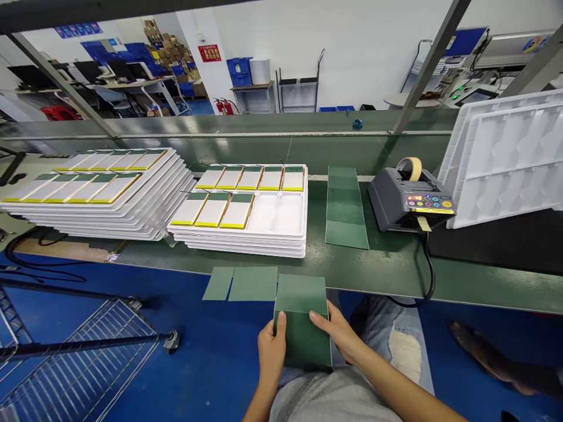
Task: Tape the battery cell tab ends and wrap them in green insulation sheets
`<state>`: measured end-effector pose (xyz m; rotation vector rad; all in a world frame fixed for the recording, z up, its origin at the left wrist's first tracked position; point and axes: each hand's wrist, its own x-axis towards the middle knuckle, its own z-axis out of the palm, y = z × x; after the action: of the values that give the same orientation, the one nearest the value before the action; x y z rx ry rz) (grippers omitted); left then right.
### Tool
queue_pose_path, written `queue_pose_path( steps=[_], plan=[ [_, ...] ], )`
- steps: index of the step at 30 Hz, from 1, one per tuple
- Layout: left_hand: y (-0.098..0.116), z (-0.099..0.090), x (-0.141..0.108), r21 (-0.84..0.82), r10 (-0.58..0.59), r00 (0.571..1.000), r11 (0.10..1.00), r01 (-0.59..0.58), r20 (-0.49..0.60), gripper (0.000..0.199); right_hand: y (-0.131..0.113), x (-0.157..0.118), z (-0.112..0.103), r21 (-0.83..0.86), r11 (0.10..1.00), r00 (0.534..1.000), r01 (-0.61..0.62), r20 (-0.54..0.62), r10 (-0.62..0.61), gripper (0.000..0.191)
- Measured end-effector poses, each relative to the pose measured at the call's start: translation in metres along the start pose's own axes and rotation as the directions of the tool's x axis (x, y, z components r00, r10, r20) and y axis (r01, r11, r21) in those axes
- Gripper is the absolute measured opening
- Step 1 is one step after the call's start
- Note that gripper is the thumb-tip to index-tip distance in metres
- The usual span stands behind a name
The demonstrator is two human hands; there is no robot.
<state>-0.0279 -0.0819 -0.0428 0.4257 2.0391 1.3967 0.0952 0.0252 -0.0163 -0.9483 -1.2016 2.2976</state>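
Note:
My left hand (271, 346) grips the left edge of a green sheet (303, 334), thumb on top. On the opposite edge my right hand (338, 328) holds the same sheet, its thumb also lying on the surface. The sheet is over my lap at the bench edge, its upper part paler than the lower part. Left of it, two pale green pieces (253, 283) stick out past the bench's front edge. A long green strip (346, 208) lies on the bench beyond my hands, left of the grey tape dispenser (396, 202).
A stack of white trays (281, 249) holds white, green-topped packs (237, 212). Another tray stack (101, 220) stands further left. White trays (514, 158) lean at right. A wire cart (88, 357) stands on the floor; a person's foot (484, 354) shows at right.

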Motion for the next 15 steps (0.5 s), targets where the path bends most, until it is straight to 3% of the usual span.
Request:
queue_pose_path(
  steps=[3,9,15],
  plan=[
    [-0.004,-0.003,-0.005,-0.061,0.003,1.000,0.998,-0.003,0.010,0.057,0.010,-0.010,-0.003,0.063,0.997,0.996,-0.035,0.081,0.030,0.065],
    [-0.014,-0.010,-0.026,-0.150,0.018,1.000,0.988,-0.020,-0.017,0.056,0.024,-0.022,-0.008,0.050,0.996,0.988,-0.073,0.136,0.065,0.042],
    [-0.027,-0.022,-0.049,-0.117,0.056,0.997,0.991,-0.062,-0.057,0.056,0.029,-0.028,-0.011,0.050,0.992,0.976,-0.115,0.193,0.104,0.043]
  ],
)
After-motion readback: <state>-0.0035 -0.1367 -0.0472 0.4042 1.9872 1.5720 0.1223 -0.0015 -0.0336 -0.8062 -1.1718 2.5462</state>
